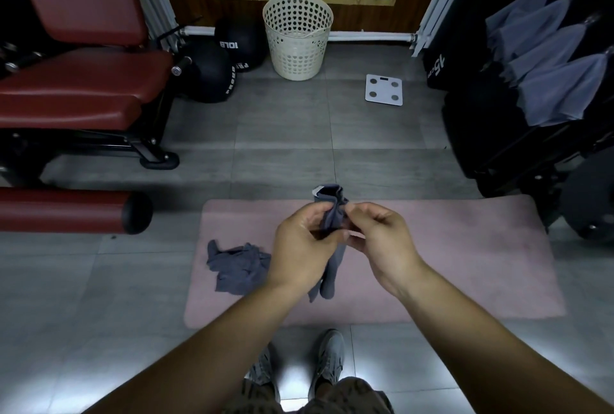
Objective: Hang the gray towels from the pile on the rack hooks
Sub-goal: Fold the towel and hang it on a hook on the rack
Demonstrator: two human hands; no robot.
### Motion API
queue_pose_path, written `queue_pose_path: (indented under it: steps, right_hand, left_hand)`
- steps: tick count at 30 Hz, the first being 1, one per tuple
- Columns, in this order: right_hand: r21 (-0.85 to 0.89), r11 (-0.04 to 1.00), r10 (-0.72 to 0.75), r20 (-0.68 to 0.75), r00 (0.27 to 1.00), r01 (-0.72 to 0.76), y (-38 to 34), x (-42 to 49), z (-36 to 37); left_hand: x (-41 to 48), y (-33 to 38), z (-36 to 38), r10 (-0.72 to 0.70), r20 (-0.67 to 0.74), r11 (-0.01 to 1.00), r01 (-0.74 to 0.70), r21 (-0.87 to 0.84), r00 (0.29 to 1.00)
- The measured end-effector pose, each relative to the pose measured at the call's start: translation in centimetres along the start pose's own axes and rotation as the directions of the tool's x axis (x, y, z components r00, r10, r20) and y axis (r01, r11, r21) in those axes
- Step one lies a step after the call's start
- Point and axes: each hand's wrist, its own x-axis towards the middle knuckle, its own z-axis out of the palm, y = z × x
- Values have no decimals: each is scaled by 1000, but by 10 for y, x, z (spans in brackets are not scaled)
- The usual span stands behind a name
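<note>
I stand at the near edge of the mat (465, 264), my shoes (329, 357) just short of it. My left hand (299, 247) and right hand (382, 237) meet above the mat's middle, pinching a towel (332, 214) that hangs between them. A second towel (237, 267) lies on the mat, left of my hands. The bench (83, 87) sits far left, with the medicine balls (212, 78) beside it near the wall. The basket (295, 48) stands by the wall ahead, the scale (384, 89) on the floor to its right. Hanging towels (558, 81) line the rack (498, 147) at right.

The pink mat (465, 247) on the floor (282, 134) carries crumpled gray towels (237, 267).
</note>
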Motion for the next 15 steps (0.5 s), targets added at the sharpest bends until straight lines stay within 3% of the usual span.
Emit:
queue_pose_path:
  steps: [3, 5, 7, 8, 10, 12, 15]
  right_hand:
    - [133, 987, 73, 119, 990, -89, -7, -4, -2]
    - [130, 986, 80, 155, 985, -101, -13, -2, -8]
    - [-118, 993, -14, 66, 998, 22, -12, 9, -21]
    - [-335, 936, -102, 30, 994, 106, -8, 18, -32]
    - [-668, 714, -202, 89, 975, 209, -1, 33, -51]
    - [-769, 584, -193, 177, 965, 258, 2, 42, -66]
    - [-760, 583, -150, 246, 958, 286, 2, 50, -78]
  left_hand:
    - [2, 5, -6, 52, -40, 999, -52, 1, 998]
    - [3, 12, -11, 82, -10, 997, -82, 8, 997]
    - [6, 19, -17, 103, 9, 994, -103, 34, 995]
    - [8, 21, -20, 111, 14, 992, -111, 53, 994]
    - [10, 30, -25, 112, 34, 992, -113, 50, 993]
    - [13, 40, -29, 118, 51, 992, -121, 41, 992]
    - [19, 49, -37, 141, 51, 988, -144, 55, 989]
